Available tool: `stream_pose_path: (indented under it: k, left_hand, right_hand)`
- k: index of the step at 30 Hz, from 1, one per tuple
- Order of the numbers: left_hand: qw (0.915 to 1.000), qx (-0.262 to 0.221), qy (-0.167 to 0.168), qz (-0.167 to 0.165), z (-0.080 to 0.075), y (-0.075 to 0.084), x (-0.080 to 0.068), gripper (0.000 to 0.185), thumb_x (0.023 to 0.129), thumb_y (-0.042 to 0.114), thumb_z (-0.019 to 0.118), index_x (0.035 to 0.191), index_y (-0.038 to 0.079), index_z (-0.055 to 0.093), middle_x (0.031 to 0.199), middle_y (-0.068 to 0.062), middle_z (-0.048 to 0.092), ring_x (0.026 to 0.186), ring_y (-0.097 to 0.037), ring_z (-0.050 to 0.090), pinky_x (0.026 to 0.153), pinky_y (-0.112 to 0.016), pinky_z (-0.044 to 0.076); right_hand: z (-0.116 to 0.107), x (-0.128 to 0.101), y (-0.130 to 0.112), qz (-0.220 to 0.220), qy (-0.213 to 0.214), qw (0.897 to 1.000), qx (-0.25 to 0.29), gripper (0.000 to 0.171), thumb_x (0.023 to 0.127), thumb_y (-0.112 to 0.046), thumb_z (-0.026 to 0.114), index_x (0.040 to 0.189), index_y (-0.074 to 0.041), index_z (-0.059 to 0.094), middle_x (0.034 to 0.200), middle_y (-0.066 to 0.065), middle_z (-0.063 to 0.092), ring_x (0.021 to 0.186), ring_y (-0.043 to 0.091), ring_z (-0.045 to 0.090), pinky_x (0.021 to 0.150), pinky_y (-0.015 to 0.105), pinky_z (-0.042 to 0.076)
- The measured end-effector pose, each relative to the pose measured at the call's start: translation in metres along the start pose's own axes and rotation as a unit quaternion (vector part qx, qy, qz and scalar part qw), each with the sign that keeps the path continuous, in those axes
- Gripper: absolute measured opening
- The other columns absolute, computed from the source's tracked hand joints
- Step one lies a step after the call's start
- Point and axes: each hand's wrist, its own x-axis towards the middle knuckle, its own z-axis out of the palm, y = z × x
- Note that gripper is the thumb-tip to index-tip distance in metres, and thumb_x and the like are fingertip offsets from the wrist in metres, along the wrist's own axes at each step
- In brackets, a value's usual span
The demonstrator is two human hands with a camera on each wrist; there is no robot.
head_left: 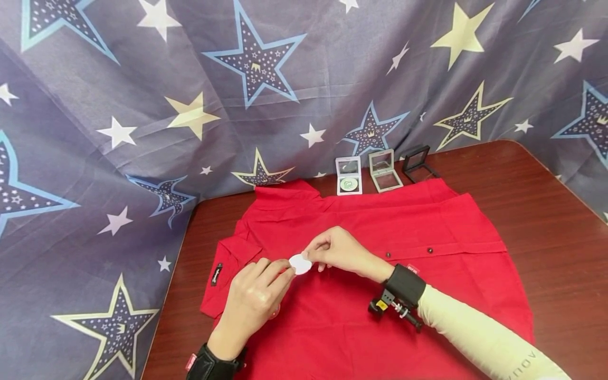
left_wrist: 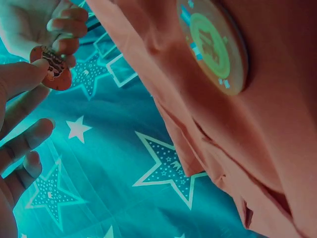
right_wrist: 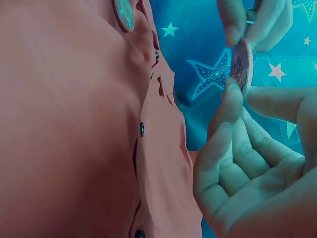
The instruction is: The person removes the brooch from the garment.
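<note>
Between the two hands, over the shirt, is a small round disc (head_left: 300,264), white on the side facing up. Its other face carries a printed picture, seen in the left wrist view. My left hand (head_left: 258,290) pinches the disc's left edge between thumb and fingers. At the opposite edge my right hand (head_left: 339,250) pinches it too, its other fingers curled in. Below them a red short-sleeved shirt (head_left: 361,316) is spread over the table. On the shirt a larger-looking round chip with a green centre (left_wrist: 210,44) shows in the left wrist view, mostly hidden by my left hand in the head view.
Three small square display cases stand open behind the shirt: a white one (head_left: 349,177) with a green disc inside, a grey one (head_left: 386,170) and a black one (head_left: 419,163). The brown table (head_left: 560,221) meets a star-patterned curtain (head_left: 304,63) at the back and left.
</note>
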Motion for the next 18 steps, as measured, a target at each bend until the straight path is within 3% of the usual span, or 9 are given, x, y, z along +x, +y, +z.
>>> stream_pose_path:
  k: [6, 10, 18]
  left_hand:
    - [1.0, -0.007, 0.0, -0.006, 0.0036, 0.0015, -0.0017, 0.011, 0.092, 0.007, 0.067, 0.095, 0.007, 0.077, 0.098, -0.006, 0.071, 0.072, -0.022, 0.06, 0.051, -0.028, 0.04]
    - [0.9994, -0.028, 0.014, -0.017, 0.005, 0.0018, -0.0025, 0.01, 0.087, 0.007, 0.073, 0.096, 0.008, 0.077, 0.1, -0.005, 0.071, 0.071, -0.021, 0.06, 0.052, -0.028, 0.043]
    - [0.9904, -0.1, 0.027, -0.092, 0.0061, 0.0033, -0.0083, 0.025, 0.077, 0.009, 0.085, 0.101, 0.01, 0.077, 0.103, -0.005, 0.07, 0.078, -0.018, 0.065, 0.061, -0.031, 0.053]
  right_hand:
    - [-0.0018, -0.0013, -0.0013, 0.001, 0.009, 1.0, 0.012, 0.012, 0.091, -0.009, 0.075, 0.101, -0.007, 0.082, 0.083, 0.005, 0.077, 0.067, 0.042, 0.069, 0.065, 0.046, 0.06]
    - [-0.0024, -0.0028, -0.0031, 0.005, 0.006, 1.0, 0.012, 0.011, 0.091, -0.01, 0.075, 0.1, -0.009, 0.082, 0.083, 0.002, 0.076, 0.07, 0.045, 0.069, 0.067, 0.05, 0.06]
    - [-0.004, -0.0044, -0.0072, 0.0, 0.015, 1.0, 0.007, 0.01, 0.091, -0.012, 0.076, 0.099, -0.011, 0.082, 0.081, 0.0, 0.076, 0.07, 0.042, 0.07, 0.07, 0.056, 0.059]
